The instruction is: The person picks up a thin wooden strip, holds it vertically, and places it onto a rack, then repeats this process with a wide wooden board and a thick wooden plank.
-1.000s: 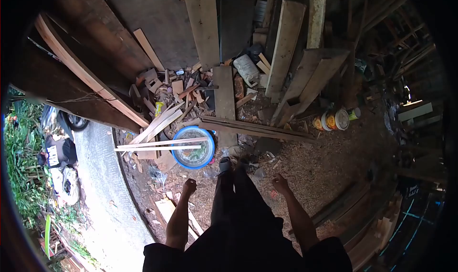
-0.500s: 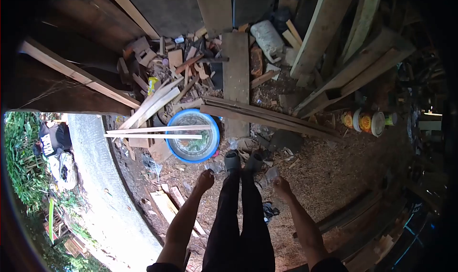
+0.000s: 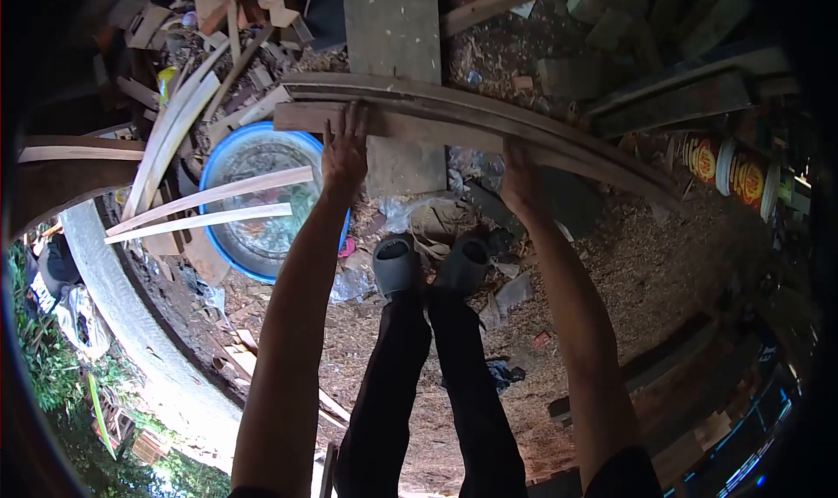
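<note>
Both our hands at the near plank (image 3: 428,130), far side of our grey shoes (image 3: 397,269).
We note it lying left to right across the wide board (image 3: 393,27), beside the far planks (image 3: 489,103). Left hand (image 3: 345,156): fingers stretched, slightly spread over the plank near its left end. Right hand (image 3: 520,182): fingers against it, farther right. Whether either has closed round the wood, we cannot tell. Our worry: an uneven tilt could catch the blue basin (image 3: 207,214) or its thin strips (image 3: 236,187); a loose hold could pinch fingers between planks.
</note>
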A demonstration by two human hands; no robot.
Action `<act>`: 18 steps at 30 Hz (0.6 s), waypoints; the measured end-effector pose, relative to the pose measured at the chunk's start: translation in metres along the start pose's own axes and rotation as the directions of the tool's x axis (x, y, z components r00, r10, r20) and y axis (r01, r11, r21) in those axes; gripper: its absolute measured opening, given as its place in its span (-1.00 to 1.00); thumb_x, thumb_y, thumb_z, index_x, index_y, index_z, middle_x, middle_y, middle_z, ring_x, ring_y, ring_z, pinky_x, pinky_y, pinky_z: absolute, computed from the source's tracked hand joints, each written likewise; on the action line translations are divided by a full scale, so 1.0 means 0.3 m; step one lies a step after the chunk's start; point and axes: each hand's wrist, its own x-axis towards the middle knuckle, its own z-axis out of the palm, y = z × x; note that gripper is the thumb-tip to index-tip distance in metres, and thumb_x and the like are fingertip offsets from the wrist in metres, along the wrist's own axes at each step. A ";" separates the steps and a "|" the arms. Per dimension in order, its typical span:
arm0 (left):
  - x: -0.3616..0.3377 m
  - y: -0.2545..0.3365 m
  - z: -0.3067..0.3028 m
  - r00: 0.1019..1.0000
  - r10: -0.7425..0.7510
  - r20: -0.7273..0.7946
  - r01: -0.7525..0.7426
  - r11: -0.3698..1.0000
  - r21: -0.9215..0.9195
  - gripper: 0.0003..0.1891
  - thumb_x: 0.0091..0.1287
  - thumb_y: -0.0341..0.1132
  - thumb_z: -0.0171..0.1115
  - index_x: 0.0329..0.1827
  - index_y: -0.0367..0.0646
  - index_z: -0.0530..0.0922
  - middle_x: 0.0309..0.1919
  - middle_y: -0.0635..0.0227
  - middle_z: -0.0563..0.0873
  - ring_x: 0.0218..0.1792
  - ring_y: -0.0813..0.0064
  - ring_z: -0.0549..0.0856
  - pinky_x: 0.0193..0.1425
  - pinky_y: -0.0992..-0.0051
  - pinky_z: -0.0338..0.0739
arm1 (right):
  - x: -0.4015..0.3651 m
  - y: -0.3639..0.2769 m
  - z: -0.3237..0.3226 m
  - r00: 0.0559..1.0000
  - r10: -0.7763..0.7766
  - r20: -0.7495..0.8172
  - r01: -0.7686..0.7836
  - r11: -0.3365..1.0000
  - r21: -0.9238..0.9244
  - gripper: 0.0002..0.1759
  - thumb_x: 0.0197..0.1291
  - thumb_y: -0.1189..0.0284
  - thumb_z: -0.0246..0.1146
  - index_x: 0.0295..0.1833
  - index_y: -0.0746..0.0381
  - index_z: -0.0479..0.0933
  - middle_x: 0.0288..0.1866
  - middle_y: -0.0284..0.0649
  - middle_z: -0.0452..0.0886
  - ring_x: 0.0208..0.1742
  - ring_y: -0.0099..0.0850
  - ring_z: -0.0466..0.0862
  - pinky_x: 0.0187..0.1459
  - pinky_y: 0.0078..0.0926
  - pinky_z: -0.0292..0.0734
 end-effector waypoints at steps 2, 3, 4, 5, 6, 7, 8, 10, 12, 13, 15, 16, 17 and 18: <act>-0.001 0.044 0.029 0.992 -0.119 0.045 0.123 0.990 -0.076 -0.31 0.18 -0.36 -0.03 0.39 -0.07 -0.08 0.39 0.22 -0.07 0.38 0.18 -0.02 0.36 0.17 0.00 | -0.008 -0.012 0.067 0.999 0.042 -0.021 -0.042 0.999 -0.008 -0.18 -0.16 0.61 0.15 0.31 0.31 0.02 0.19 0.05 0.20 0.20 -0.02 0.25 0.20 -0.25 0.23; -0.013 0.064 0.049 0.992 -0.115 0.055 0.119 0.989 -0.087 -0.31 0.18 -0.36 -0.03 0.39 -0.07 -0.08 0.39 0.22 -0.07 0.38 0.18 -0.02 0.36 0.17 0.00 | -0.014 -0.022 0.084 0.996 0.065 -0.060 -0.066 0.998 -0.009 -0.13 -0.19 0.59 0.18 0.32 0.31 -0.02 0.19 0.06 0.17 0.21 0.01 0.22 0.19 -0.24 0.23; -0.020 0.075 0.056 0.989 -0.140 0.036 0.144 0.981 -0.132 -0.23 0.12 -0.37 0.08 0.39 -0.07 -0.08 0.39 0.22 -0.08 0.39 0.17 -0.03 0.35 0.14 0.02 | -0.029 -0.038 0.075 0.994 0.098 0.039 -0.099 0.995 0.025 -0.07 -0.23 0.57 0.23 0.33 0.32 -0.06 0.16 0.06 0.15 0.20 0.04 0.20 0.18 -0.21 0.24; -0.030 0.078 0.055 0.986 -0.169 0.019 0.169 0.970 -0.173 -0.15 0.05 -0.38 0.20 0.39 -0.06 -0.09 0.39 0.23 -0.09 0.39 0.16 -0.05 0.33 0.12 0.03 | -0.039 -0.043 0.077 0.994 0.100 0.041 -0.101 0.995 0.022 -0.07 -0.23 0.57 0.23 0.33 0.32 -0.06 0.16 0.06 0.15 0.20 0.04 0.20 0.18 -0.21 0.24; -0.031 0.079 0.048 0.985 -0.165 0.055 0.171 0.977 -0.128 -0.17 0.07 -0.36 0.18 0.39 -0.07 -0.08 0.39 0.22 -0.08 0.38 0.16 -0.02 0.33 0.16 0.05 | -0.042 -0.042 0.084 0.996 0.093 0.004 -0.093 0.996 -0.012 -0.07 -0.22 0.55 0.24 0.33 0.31 -0.05 0.17 0.02 0.16 0.19 -0.03 0.23 0.17 -0.22 0.26; -0.032 0.072 0.064 0.985 -0.165 0.055 0.171 0.977 -0.128 -0.17 0.07 -0.36 0.18 0.39 -0.07 -0.08 0.39 0.22 -0.08 0.38 0.16 -0.02 0.33 0.16 0.05 | -0.043 -0.042 0.089 0.996 0.084 -0.032 -0.085 0.995 -0.043 -0.08 -0.20 0.54 0.24 0.34 0.29 -0.04 0.17 -0.02 0.16 0.17 -0.10 0.25 0.16 -0.23 0.28; -0.029 0.057 0.086 0.992 -0.126 0.031 0.128 0.988 -0.087 -0.18 0.07 -0.35 0.18 0.39 -0.07 -0.06 0.39 0.22 -0.06 0.37 0.17 0.01 0.32 0.18 0.06 | -0.032 -0.031 0.085 0.996 0.084 -0.035 -0.086 0.996 -0.040 -0.08 -0.20 0.54 0.24 0.34 0.29 -0.04 0.17 -0.02 0.16 0.17 -0.10 0.25 0.16 -0.23 0.28; 0.004 0.019 0.076 0.997 -0.078 0.000 0.078 0.996 -0.036 -0.19 0.07 -0.34 0.18 0.38 -0.07 -0.05 0.38 0.22 -0.04 0.36 0.18 0.04 0.32 0.20 0.07 | 0.018 -0.001 0.071 0.996 0.073 -0.051 -0.082 0.979 -0.189 -0.20 -0.14 0.50 0.22 0.29 0.30 0.07 0.12 -0.07 0.22 0.17 -0.14 0.26 0.17 -0.20 0.21; 0.024 -0.009 0.066 0.992 -0.033 0.125 0.024 0.997 0.073 -0.45 0.29 -0.26 -0.14 0.36 -0.05 0.04 0.36 0.25 0.04 0.34 0.25 0.09 0.30 0.23 0.10 | 0.041 0.012 0.080 0.995 0.043 -0.095 -0.063 0.973 -0.220 -0.28 -0.10 0.49 0.18 0.26 0.29 0.13 0.10 -0.09 0.23 0.16 -0.16 0.26 0.16 -0.21 0.19; 0.037 -0.019 0.068 0.992 -0.028 0.122 0.020 0.997 0.069 -0.45 0.29 -0.26 -0.14 0.36 -0.05 0.04 0.36 0.25 0.04 0.34 0.25 0.09 0.30 0.23 0.10 | 0.050 0.025 0.080 0.991 0.005 -0.136 -0.040 0.965 -0.261 -0.36 -0.06 0.48 0.15 0.22 0.29 0.19 0.09 -0.10 0.25 0.15 -0.19 0.27 0.14 -0.21 0.18; 0.059 -0.036 0.069 1.000 0.025 -0.010 -0.024 0.994 0.104 -0.47 0.29 -0.29 -0.16 0.36 -0.04 0.05 0.33 0.27 0.12 0.32 0.27 0.12 0.30 0.24 0.08 | 0.064 0.035 0.086 0.984 -0.015 -0.175 -0.032 0.965 -0.262 -0.42 -0.07 0.50 0.16 0.16 0.28 0.24 0.03 -0.13 0.29 0.10 -0.22 0.32 0.10 -0.23 0.22; 0.068 -0.036 0.070 1.000 0.029 0.005 -0.030 0.991 0.133 -0.48 0.28 -0.31 -0.17 0.34 -0.04 0.09 0.31 0.25 0.15 0.32 0.27 0.13 0.31 0.24 0.06 | 0.066 0.030 0.091 0.976 -0.034 -0.213 -0.022 0.967 -0.255 -0.48 -0.08 0.52 0.17 0.09 0.27 0.29 -0.02 -0.15 0.34 0.04 -0.26 0.37 0.05 -0.26 0.26; 0.080 -0.039 0.068 1.000 0.028 0.010 -0.029 0.990 0.134 -0.48 0.28 -0.31 -0.17 0.34 -0.04 0.09 0.31 0.25 0.15 0.32 0.27 0.13 0.31 0.24 0.06 | 0.070 0.027 0.092 0.977 -0.034 -0.209 -0.020 0.968 -0.252 -0.48 -0.08 0.52 0.17 0.09 0.27 0.29 -0.02 -0.15 0.34 0.04 -0.26 0.37 0.05 -0.26 0.26; 0.095 -0.037 0.066 0.996 0.041 0.079 -0.054 0.982 0.178 -0.49 0.27 -0.32 -0.16 0.33 -0.06 0.12 0.30 0.24 0.18 0.31 0.26 0.15 0.31 0.24 0.06 | 0.075 0.030 0.089 0.982 -0.065 -0.175 0.006 0.949 -0.316 -0.55 -0.05 0.51 0.15 0.04 0.25 0.32 -0.09 -0.18 0.36 0.00 -0.30 0.39 0.01 -0.27 0.27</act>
